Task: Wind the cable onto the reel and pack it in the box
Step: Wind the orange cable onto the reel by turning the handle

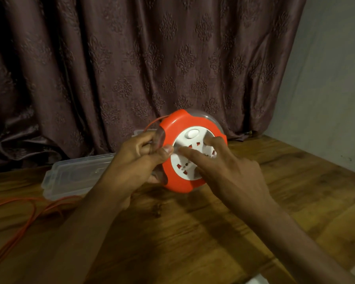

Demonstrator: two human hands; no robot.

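Observation:
An orange round cable reel [178, 179] with a white socket face [193, 152] stands tilted on edge over the wooden table [193, 232]. My left hand [135, 160] grips the reel's left rim, thumb on its front. My right hand [223, 167] rests on the white face with two straight fingers pressing it. An orange cable [29, 214] leaves the reel's top left and lies in loops on the table at the left. A clear plastic box [76, 177] lies behind my left hand.
A dark patterned curtain [152, 68] hangs right behind the table. A pale wall [332, 89] closes the right side. The table's front right edge shows at the lower right corner.

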